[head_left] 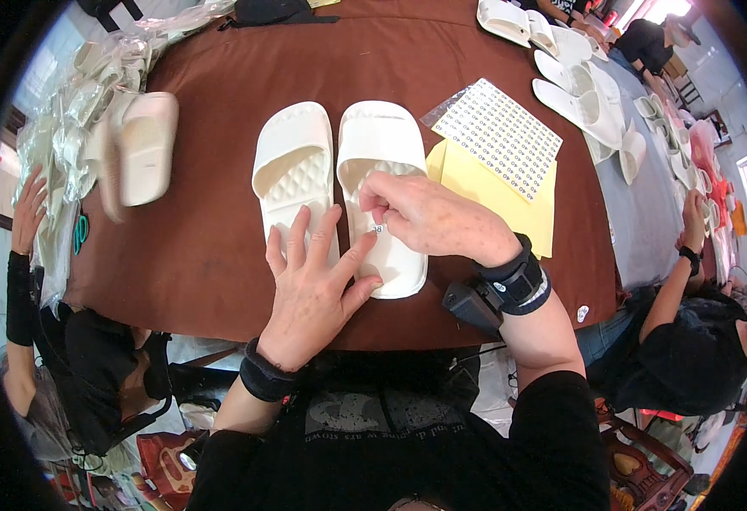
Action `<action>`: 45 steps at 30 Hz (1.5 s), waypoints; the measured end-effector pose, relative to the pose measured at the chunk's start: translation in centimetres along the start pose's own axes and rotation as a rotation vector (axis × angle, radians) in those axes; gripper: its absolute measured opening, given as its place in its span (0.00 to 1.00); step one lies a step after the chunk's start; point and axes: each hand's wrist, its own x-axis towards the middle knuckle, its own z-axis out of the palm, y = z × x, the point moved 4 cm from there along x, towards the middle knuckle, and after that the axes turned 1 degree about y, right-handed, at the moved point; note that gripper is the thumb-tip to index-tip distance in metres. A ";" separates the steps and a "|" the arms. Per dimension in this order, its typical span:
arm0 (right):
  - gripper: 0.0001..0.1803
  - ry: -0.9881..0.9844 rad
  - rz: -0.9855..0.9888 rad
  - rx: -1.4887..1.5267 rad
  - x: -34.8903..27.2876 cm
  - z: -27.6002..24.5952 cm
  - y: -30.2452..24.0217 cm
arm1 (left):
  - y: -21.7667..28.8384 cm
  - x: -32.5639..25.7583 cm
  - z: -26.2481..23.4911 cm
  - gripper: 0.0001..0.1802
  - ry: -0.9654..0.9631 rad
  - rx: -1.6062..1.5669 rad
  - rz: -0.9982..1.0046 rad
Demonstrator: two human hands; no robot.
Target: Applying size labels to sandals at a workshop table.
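Two white slippers lie side by side on the brown desk (220, 255). On the far left, another slipper (145, 146) is a blur beside a pile of plastic bags (75, 119). The left hand (314, 285) lies flat with its fingers spread wide, pressing on the left slipper (292, 166) and the right slipper (382, 170). The right hand (429, 217) pinches a tiny sticker (377, 228) over the right slipper's heel. That sticker looks light and thin, best held by its edge. Further right lies a sticker sheet (499, 136) on yellow paper (509, 209).
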 end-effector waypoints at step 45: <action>0.09 0.023 -0.023 0.056 0.0 -1.1 -1.0 | 0.0 -0.1 0.1 0.24 0.025 -0.009 -0.006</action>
